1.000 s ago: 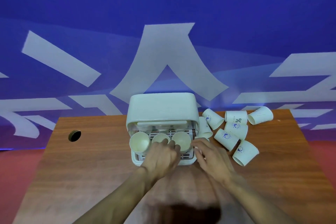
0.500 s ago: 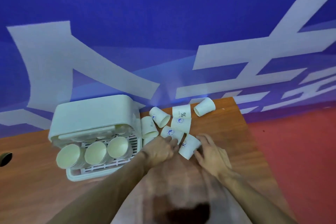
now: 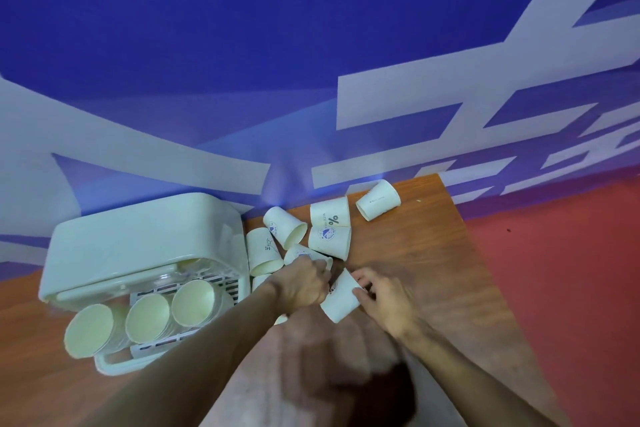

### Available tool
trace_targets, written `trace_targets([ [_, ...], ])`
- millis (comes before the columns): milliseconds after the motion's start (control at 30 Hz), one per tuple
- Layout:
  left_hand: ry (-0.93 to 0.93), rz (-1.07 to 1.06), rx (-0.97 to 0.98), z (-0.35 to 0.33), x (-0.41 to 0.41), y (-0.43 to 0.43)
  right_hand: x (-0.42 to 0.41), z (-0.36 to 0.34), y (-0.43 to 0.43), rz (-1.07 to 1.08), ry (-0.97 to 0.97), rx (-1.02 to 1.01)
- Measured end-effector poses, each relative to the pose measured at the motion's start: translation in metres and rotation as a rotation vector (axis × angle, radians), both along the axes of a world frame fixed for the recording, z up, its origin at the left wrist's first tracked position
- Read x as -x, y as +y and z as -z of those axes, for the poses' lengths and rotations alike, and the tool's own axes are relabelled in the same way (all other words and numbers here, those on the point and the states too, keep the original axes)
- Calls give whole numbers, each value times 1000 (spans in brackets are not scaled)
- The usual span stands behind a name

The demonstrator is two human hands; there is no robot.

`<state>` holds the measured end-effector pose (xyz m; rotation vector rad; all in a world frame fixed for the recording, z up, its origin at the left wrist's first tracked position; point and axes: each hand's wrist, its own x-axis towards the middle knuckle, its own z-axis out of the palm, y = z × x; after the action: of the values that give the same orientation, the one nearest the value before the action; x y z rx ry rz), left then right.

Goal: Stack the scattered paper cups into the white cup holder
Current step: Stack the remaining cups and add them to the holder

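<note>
The white cup holder (image 3: pixel 145 236) stands at the left of the wooden table, with three rows of stacked paper cups (image 3: pixel 152 317) lying in its tray, mouths toward me. Several loose paper cups (image 3: pixel 329 239) lie scattered to its right. My left hand (image 3: pixel 304 282) is closed over a cup (image 3: pixel 302 254) in the pile. My right hand (image 3: pixel 384 298) grips the side of another lying cup (image 3: pixel 341 298), which sits between my two hands.
The wooden table (image 3: pixel 426 253) ends at the right in an edge above a red floor (image 3: pixel 568 288). One cup (image 3: pixel 378 199) lies apart near the far right corner. A blue and white wall (image 3: pixel 311 62) rises behind the table.
Both hands left the holder's tray and moved right to the loose cups. The view swung right. My hands have closed on two cups in the pile.
</note>
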<state>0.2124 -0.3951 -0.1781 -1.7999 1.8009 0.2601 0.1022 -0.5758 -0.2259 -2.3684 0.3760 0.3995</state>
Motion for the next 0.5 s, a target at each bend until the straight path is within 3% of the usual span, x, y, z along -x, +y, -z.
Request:
trace_targets([
  [100, -6, 6, -10, -10, 4, 3, 16, 1, 0, 0, -100, -65],
  [300, 2, -111, 11, -22, 28, 8, 45, -10, -16, -212, -515, 348],
  [500, 123, -426, 117, -5, 53, 5, 59, -8, -19, -324, -460, 481],
])
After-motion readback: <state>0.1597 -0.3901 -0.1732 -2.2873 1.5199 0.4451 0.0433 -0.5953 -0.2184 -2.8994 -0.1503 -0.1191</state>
